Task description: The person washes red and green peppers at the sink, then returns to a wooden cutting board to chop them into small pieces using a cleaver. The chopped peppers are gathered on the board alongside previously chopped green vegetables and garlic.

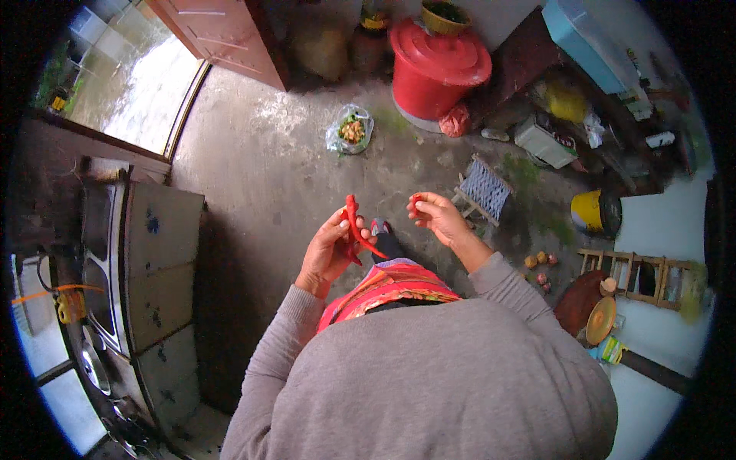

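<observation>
Long red chili peppers (352, 215) are gripped in my left hand (326, 246), in front of my body. One pepper's thin tip points down towards the red patterned cloth (397, 282) at my waist. Off to the right and apart from it, my right hand (440, 217) pinches a small red piece (415, 201), seemingly of chili, between thumb and fingers. Beyond both hands, a clear plastic bag (333, 138) lies spread on the concrete floor, with mixed green and orange-brown scraps (352, 130) in it.
A low woven stool (486, 187) stands right of my right hand. Further off are a red lidded bin (428, 75) and an open door (230, 40). A tiled counter (164, 287) with a stove runs along the left. Several onions or similar vegetables (540, 259) lie on the floor at right.
</observation>
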The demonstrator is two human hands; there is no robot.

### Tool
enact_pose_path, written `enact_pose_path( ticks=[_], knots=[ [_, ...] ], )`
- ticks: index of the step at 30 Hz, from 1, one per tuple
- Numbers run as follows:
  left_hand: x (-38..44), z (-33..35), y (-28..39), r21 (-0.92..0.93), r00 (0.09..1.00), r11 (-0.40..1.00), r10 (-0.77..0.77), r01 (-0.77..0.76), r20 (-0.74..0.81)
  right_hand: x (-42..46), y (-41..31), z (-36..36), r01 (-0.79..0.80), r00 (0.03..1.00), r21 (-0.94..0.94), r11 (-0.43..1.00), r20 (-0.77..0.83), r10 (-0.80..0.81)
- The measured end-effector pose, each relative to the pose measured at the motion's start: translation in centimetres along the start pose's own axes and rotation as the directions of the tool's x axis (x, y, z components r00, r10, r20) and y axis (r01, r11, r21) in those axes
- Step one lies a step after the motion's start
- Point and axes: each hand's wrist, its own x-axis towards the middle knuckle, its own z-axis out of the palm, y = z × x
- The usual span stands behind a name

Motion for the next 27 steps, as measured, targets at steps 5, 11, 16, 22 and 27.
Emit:
enact_pose_path(
  ticks=[5,11,16,22,27],
  knots=[
    [7.3,0.3,1.7,-0.027,0.997,0.999,0.045,-0.047,-0.067,10.6,-3.4,-3.3,-0.092,0.996,-0.141,0.986,-0.029,0.089],
    [12.5,0.5,4.3,-0.022,0.963,0.997,-0.078,0.074,-0.259,25.7,-6.0,-4.3,-0.079,0.995,-0.328,0.941,-0.088,0.053],
    [18.2,-0.3,6.2,-0.078,0.928,0.987,-0.156,0.137,-0.339,38.5,-4.7,-4.8,-0.010,1.000,-0.510,0.860,0.014,0.020],
    [25.9,-0.1,8.9,-0.202,0.908,0.976,-0.159,0.085,-0.387,44.5,-8.8,-6.2,-0.165,0.974,-0.856,0.491,-0.064,0.217],
    [30.4,0.5,12.7,-0.150,0.879,0.988,-0.097,0.029,-0.467,47.9,-14.7,-13.3,-0.304,0.952,-0.063,0.950,0.004,0.305]
  ],
)
